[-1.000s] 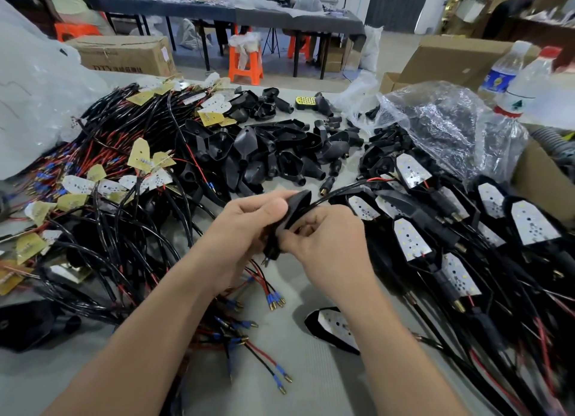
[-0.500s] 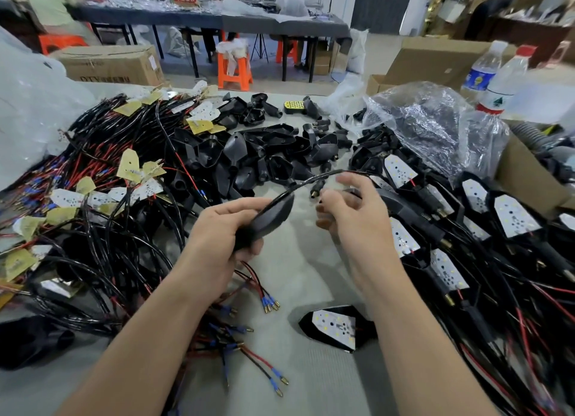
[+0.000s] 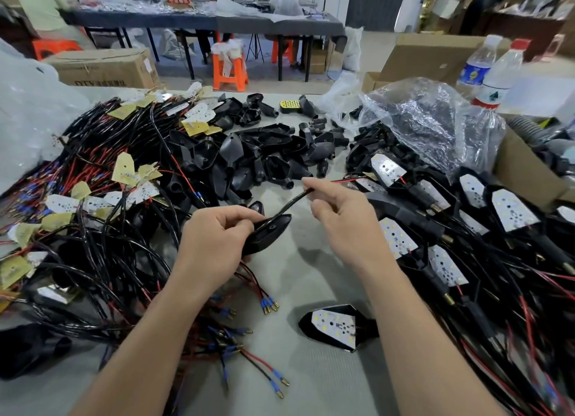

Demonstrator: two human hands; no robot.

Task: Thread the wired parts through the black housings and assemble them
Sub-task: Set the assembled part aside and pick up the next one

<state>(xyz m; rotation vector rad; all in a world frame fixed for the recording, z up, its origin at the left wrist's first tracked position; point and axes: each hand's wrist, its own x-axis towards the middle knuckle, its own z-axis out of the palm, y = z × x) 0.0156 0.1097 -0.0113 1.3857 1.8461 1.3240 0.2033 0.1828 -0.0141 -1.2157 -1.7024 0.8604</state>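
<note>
My left hand (image 3: 214, 244) grips a black housing (image 3: 269, 232) over the middle of the table. A black sheathed wire (image 3: 291, 201) runs from the housing's upper end up to my right hand (image 3: 342, 222), which pinches it between thumb and fingers. Red wire shows beyond that pinch. More red and black leads with blue-and-brass terminals (image 3: 269, 303) hang below my left hand. Empty black housings (image 3: 264, 154) lie heaped behind my hands. One assembled housing with a white LED board (image 3: 334, 327) lies near my right forearm.
A tangle of wired LED boards (image 3: 102, 204) fills the left side. Assembled units with white boards (image 3: 466, 228) cover the right. A clear plastic bag (image 3: 429, 119), water bottles (image 3: 497, 73) and cardboard boxes (image 3: 529, 172) stand at back right. Grey table cloth (image 3: 311, 384) shows in front.
My hands were together on the housing; the right hand has moved up and to the right, drawing the black wire out of the housing. The left hand keeps hold of the housing.
</note>
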